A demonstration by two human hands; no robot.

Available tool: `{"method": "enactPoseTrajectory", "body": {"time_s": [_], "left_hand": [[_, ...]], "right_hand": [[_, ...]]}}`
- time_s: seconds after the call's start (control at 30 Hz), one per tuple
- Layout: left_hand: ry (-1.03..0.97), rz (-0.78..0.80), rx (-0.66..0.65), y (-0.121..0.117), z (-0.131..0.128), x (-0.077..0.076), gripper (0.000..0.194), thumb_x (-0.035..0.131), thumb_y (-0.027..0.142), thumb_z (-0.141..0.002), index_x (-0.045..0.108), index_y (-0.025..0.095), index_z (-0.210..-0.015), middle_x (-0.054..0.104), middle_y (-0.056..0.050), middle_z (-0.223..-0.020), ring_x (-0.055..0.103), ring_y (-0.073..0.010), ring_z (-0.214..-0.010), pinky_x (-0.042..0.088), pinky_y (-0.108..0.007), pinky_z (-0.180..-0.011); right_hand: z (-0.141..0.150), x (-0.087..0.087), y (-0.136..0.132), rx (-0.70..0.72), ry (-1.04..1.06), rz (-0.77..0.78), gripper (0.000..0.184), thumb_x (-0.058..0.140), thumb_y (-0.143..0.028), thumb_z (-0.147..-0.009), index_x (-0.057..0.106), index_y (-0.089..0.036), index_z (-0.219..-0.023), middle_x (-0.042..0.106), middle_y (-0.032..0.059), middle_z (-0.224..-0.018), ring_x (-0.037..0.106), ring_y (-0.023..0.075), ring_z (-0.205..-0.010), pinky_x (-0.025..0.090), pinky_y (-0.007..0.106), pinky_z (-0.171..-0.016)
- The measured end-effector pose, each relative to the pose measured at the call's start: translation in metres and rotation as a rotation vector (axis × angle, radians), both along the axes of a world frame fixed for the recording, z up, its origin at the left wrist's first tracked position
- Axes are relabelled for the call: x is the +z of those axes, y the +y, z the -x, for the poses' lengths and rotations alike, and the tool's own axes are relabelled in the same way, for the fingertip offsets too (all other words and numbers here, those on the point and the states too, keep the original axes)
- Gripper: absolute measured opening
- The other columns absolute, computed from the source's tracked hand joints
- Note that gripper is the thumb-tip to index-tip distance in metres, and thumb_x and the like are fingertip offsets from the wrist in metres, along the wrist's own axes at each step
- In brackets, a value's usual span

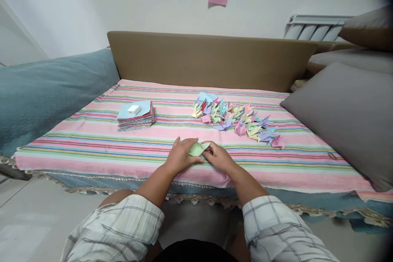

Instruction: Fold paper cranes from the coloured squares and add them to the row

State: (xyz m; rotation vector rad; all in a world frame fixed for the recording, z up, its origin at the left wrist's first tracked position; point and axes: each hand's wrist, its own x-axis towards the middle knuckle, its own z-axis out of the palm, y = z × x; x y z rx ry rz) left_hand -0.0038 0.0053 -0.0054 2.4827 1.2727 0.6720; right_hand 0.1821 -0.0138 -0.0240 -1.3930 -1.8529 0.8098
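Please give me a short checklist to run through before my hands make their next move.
1. Green paper held: ok; the left hand has its left side, the right hand its right end.
2. A hand free for another sheet: not ok; both are on the green paper.
3. Creases sharp: cannot tell; too small to see.
4. Cranes clear of the hands: ok; they lie beyond and to the right.
5. Stack clear of the hands: ok; it sits to the left, a white box on top.
6. Sleeves clear of the paper: ok; both end on the forearms.
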Motion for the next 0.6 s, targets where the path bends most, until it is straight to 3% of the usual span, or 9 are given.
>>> {"method": "enactPoseTrajectory", "body": {"time_s": [0.17,0.3,0.4,0.6], "left_hand": [[-0.003,-0.034,0.014,-0.001,-0.004,0.001,0.059,0.064,0.052,-0.07,0.052,0.023,-0.12,0.058,-0.008,-0.123,0.051,-0.0243,-0.115,0.017,-0.05,-0.108],[0.009,-0.071,-0.008,-0.002,-0.006,0.0,0.052,0.066,0.047,-0.071,0.054,0.023,-0.116,0.06,-0.007,-0.12,0.053,-0.0237,-0.113,0.017,-0.05,-0.107],[0.004,-0.094,-0.018,-0.002,-0.007,0.001,0.05,0.068,0.046,-0.07,0.056,0.023,-0.114,0.063,-0.006,-0.115,0.055,-0.0231,-0.11,0.016,-0.05,-0.107],[-0.02,-0.119,-0.019,0.0,-0.008,-0.001,0.043,0.068,0.046,-0.069,0.061,0.023,-0.104,0.068,-0.004,-0.106,0.059,-0.0217,-0.104,0.017,-0.048,-0.107]], "right_hand": [[-0.001,-0.002,-0.001,0.008,0.165,0.057,0.04,0.059,-0.025,-0.072,0.051,-0.022,-0.111,0.062,-0.0008,-0.078,0.057,0.0142,-0.07,0.044,0.026,-0.065],[-0.005,0.0,-0.001,0.059,0.372,0.151,0.049,0.062,-0.029,-0.069,0.044,-0.022,-0.114,0.061,0.0041,-0.099,0.059,0.0132,-0.073,0.047,0.027,-0.067],[-0.008,-0.002,0.003,0.085,0.467,0.173,0.046,0.06,-0.032,-0.07,0.043,-0.022,-0.111,0.057,0.0069,-0.111,0.059,0.0131,-0.079,0.048,0.029,-0.074],[-0.011,-0.01,0.009,0.042,0.405,0.098,0.034,0.057,-0.033,-0.073,0.049,-0.021,-0.104,0.059,0.006,-0.106,0.056,0.0173,-0.101,0.043,0.033,-0.088]]}}
